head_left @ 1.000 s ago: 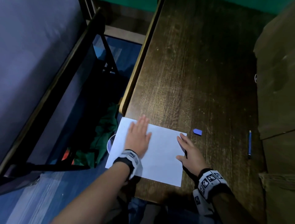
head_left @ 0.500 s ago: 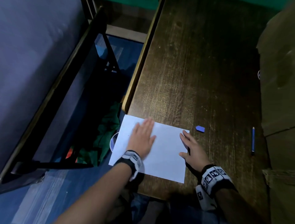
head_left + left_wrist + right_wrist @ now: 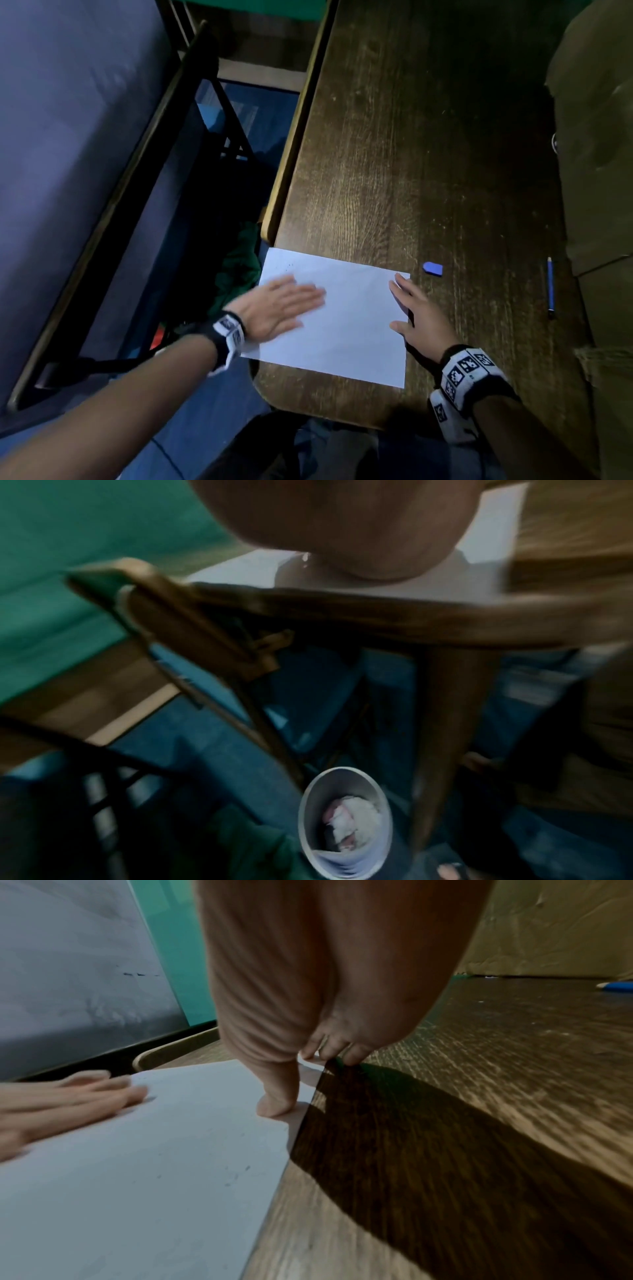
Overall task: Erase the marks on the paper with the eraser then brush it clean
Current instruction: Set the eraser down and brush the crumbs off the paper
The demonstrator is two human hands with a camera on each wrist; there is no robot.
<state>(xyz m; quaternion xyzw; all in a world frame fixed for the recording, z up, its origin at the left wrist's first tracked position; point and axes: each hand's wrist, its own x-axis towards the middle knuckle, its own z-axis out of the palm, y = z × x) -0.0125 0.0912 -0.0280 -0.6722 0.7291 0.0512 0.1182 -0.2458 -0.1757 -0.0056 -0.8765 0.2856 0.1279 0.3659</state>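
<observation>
1. Paper [image 3: 337, 318] lies at the near left corner of the wooden table [image 3: 428, 154], its left edge overhanging. Judged reason: crumbs swept leftward drop toward the bin [image 3: 344, 823] on the floor below.
2. Eraser [image 3: 432, 268] sits apart on the table, just beyond the paper's far right corner; unheld, so erasing looks finished. Blue pencil [image 3: 550, 287] lies well to the right.
3. Left hand [image 3: 277, 310]: flat, fingers straight and together, palm on the paper's left part; motion-blurred, consistent with brushing. Grasps nothing.
4. Right hand [image 3: 416, 315]: spread open, fingertips [image 3: 274, 1107] pressing the paper's right edge, apparently pinning the sheet. Grasps nothing.
5. Small dark specks [image 3: 286, 266] remain near the far left corner.
</observation>
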